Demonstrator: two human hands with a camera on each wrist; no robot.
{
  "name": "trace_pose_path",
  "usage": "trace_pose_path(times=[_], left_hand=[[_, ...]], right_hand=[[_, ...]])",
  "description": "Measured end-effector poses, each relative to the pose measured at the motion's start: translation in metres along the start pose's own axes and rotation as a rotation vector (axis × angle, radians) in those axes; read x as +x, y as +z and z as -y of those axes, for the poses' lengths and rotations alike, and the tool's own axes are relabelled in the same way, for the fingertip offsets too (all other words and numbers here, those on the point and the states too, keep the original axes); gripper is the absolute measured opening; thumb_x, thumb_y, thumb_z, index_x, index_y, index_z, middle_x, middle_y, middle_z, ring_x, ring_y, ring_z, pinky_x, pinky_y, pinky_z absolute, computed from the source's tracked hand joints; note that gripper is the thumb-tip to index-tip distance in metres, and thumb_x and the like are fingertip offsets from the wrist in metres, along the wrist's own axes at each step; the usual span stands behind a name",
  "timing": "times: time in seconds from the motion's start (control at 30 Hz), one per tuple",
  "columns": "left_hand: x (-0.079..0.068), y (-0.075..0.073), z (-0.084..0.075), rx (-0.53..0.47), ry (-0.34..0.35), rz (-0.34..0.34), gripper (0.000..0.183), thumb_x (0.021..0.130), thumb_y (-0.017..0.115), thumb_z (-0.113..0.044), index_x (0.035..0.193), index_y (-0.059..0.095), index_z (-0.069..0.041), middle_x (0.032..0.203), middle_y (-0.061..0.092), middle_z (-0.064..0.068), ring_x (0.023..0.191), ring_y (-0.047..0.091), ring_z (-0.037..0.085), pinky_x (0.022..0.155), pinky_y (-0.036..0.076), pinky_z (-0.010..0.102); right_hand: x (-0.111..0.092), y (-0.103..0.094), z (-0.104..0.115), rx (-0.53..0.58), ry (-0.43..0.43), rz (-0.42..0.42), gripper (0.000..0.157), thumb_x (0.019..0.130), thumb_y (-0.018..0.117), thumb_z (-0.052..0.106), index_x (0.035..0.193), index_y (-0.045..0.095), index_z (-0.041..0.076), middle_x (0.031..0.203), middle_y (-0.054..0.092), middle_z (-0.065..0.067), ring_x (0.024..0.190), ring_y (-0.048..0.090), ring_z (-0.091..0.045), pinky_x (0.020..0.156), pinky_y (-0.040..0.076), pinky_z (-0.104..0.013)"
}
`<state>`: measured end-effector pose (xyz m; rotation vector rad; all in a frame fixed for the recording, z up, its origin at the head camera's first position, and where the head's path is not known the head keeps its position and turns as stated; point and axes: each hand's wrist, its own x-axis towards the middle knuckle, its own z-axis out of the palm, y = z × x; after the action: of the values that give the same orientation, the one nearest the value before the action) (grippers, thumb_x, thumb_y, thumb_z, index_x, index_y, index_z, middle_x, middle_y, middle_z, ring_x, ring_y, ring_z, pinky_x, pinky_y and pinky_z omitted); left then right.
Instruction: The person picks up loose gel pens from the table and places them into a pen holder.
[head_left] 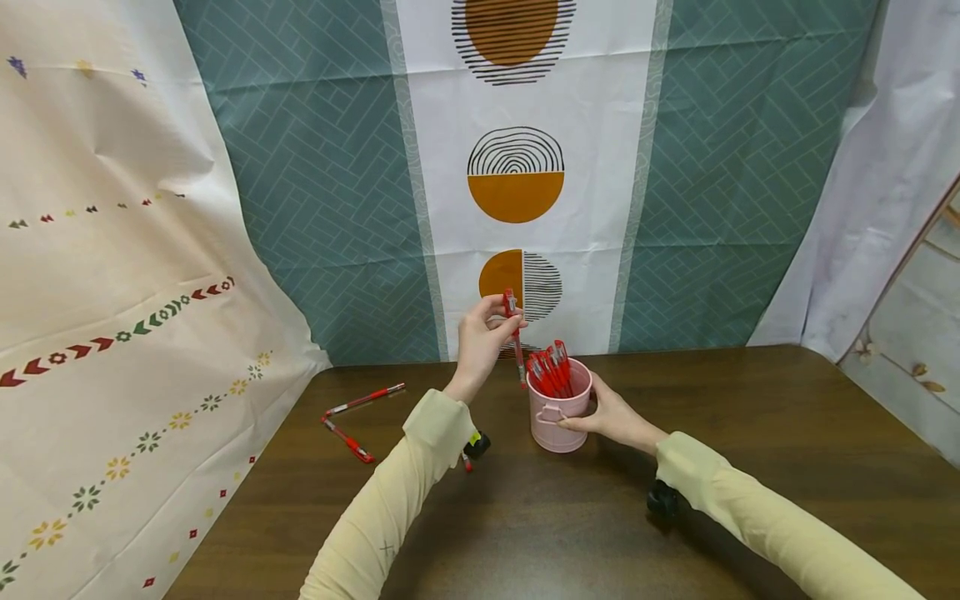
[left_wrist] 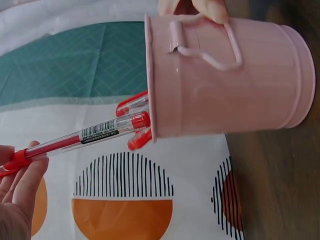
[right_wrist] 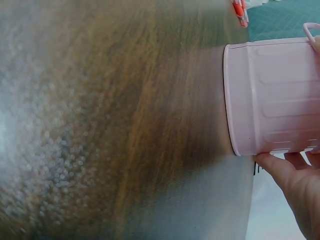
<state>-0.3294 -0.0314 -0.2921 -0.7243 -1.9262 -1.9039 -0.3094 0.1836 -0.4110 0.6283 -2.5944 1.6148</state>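
My left hand (head_left: 480, 337) pinches a red gel pen (head_left: 519, 357) between thumb and fingers, just left of the pink bucket's rim. In the left wrist view this pen (left_wrist: 75, 141) has a clear barrel with a barcode label, and its red end is close to the mouth of the bucket. Several red pens (head_left: 551, 372) stand bunched inside the small pink metal bucket (head_left: 558, 429), leaning left. My right hand (head_left: 618, 417) grips the bucket from the right, thumb near the wire handle (left_wrist: 215, 57); some of its fingers are hidden behind the bucket.
On the brown table (head_left: 585, 533), two red pens lie at the left, an upper pen (head_left: 366, 400) and a lower pen (head_left: 348, 440), their ends meeting. Another pen (head_left: 467, 462) is partly hidden under the left wrist. A patterned cloth (head_left: 337, 183) hangs behind the table.
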Motion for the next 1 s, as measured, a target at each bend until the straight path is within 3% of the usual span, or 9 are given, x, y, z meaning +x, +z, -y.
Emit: trace_pose_path(times=[0.27, 0.5, 0.73, 1.0], left_hand=[[0.0, 0.012, 0.001, 0.009, 0.038, -0.009, 0.025, 0.083, 0.061, 0.004, 0.107, 0.055, 0.006, 0.089, 0.06, 0.017, 0.076, 0.064, 0.028, 0.064, 0.051, 0.033], [0.002, 0.017, -0.001, -0.019, 0.045, 0.0, 0.026, 0.083, 0.062, 0.002, 0.108, 0.054, 0.006, 0.094, 0.06, 0.024, 0.078, 0.062, 0.036, 0.064, 0.051, 0.032], [-0.01, 0.021, -0.02, -0.01, 0.055, -0.013, 0.024, 0.083, 0.059, 0.008, 0.106, 0.051, 0.012, 0.093, 0.057, 0.03, 0.077, 0.062, 0.037, 0.069, 0.05, 0.039], [-0.021, 0.026, -0.012, -0.053, 0.018, 0.005, 0.021, 0.085, 0.054, 0.011, 0.104, 0.045, 0.013, 0.097, 0.056, 0.033, 0.083, 0.058, 0.045, 0.072, 0.047, 0.046]], right_hand=[[-0.001, -0.001, 0.001, 0.001, 0.014, -0.006, 0.094, 0.068, 0.079, 0.032, 0.139, 0.022, 0.011, 0.133, 0.037, -0.012, 0.119, 0.036, -0.029, 0.092, 0.031, -0.052], [-0.001, -0.002, 0.001, 0.002, 0.01, -0.008, 0.093, 0.067, 0.08, 0.033, 0.138, 0.023, 0.01, 0.132, 0.038, -0.012, 0.119, 0.036, -0.029, 0.092, 0.032, -0.051], [-0.001, -0.001, 0.001, 0.005, 0.014, -0.007, 0.092, 0.068, 0.079, 0.033, 0.137, 0.023, 0.01, 0.132, 0.038, -0.012, 0.118, 0.036, -0.03, 0.091, 0.033, -0.051], [-0.001, -0.001, 0.002, 0.012, 0.023, -0.002, 0.092, 0.067, 0.079, 0.033, 0.137, 0.024, 0.011, 0.131, 0.038, -0.012, 0.118, 0.037, -0.03, 0.091, 0.034, -0.051]])
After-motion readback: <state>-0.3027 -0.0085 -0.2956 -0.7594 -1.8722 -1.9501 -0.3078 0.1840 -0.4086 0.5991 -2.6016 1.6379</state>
